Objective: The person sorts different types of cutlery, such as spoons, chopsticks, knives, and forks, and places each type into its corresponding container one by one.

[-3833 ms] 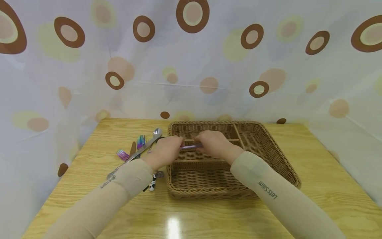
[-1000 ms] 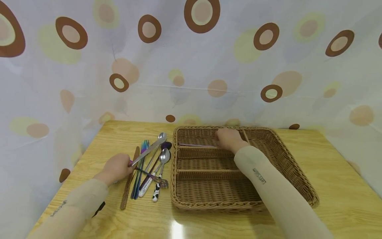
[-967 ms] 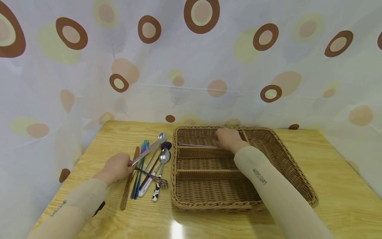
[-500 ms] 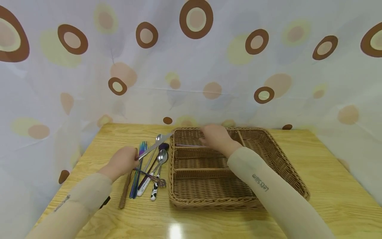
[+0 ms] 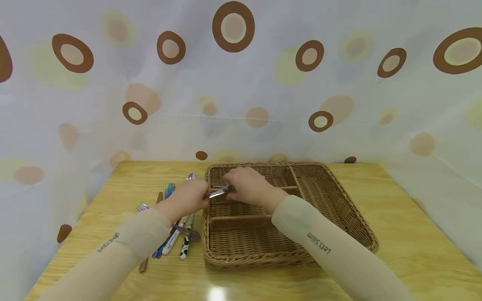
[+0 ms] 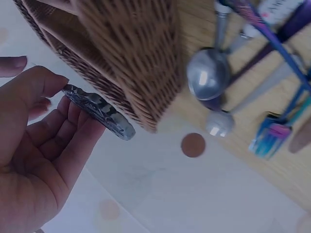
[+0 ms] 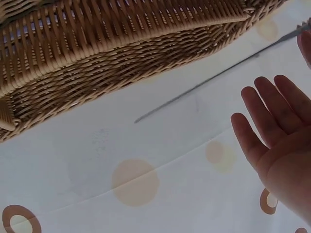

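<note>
In the head view my left hand (image 5: 185, 200) has come to the basket's left rim and grips a silver table knife (image 5: 217, 193). In the left wrist view the ornate knife handle (image 6: 101, 110) sticks out from between my thumb and fingers. My right hand (image 5: 249, 189) is over the back left of the wicker basket (image 5: 256, 262), close against the knife. The right wrist view has its fingers (image 7: 266, 104) straight and spread, with the knife blade (image 7: 194, 87) running past them. One fingertip lies near the handle at that frame's edge.
Left of the basket lies a pile of cutlery: forks (image 5: 170, 190), a brown knife (image 5: 143, 265), spoons (image 6: 208, 75) and a cow-patterned handle (image 5: 184, 248). A thin purple rod (image 5: 218, 186) lies in the basket's back compartment. A patterned curtain (image 5: 241, 104) stands behind the table.
My left hand has moved right from beside the pile to the basket's rim with the knife. My right hand has left the purple rod and moved left to meet it.
</note>
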Demonstrator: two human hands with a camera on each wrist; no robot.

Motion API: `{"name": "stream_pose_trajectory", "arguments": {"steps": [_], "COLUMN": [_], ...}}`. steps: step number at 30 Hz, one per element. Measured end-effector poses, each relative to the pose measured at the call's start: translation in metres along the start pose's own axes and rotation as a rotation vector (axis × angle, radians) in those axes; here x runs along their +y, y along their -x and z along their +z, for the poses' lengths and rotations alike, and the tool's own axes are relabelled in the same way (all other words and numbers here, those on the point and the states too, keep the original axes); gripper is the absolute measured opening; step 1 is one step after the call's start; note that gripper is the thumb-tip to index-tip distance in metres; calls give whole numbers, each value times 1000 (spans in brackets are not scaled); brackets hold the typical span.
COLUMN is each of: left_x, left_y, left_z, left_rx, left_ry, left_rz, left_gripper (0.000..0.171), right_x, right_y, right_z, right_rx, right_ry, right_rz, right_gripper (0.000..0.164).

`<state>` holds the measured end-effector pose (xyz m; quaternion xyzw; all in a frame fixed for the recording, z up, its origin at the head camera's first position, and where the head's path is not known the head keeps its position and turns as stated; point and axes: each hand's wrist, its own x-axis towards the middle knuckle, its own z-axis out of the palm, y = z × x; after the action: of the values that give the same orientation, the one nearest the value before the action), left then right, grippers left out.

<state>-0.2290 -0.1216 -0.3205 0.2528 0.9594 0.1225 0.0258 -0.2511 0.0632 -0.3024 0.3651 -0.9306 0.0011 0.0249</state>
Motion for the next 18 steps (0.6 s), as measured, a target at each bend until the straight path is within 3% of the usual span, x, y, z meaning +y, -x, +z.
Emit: {"name": "stream_pose_trajectory", "arguments": {"steps": [6, 18], "left_x": [19, 41], "left_y": [-15, -32], "left_z": [0, -1], "left_rx": [3, -45], "left_ry": [-45, -69], "left_rz": [51, 84], "left_gripper": [21, 21], "right_x": [3, 14], "right_y": [7, 20], "right_z": [5, 3], "right_rx": [-30, -35], "right_ry": [16, -11], "right_rz": [22, 48], "right_gripper": [40, 31]}}
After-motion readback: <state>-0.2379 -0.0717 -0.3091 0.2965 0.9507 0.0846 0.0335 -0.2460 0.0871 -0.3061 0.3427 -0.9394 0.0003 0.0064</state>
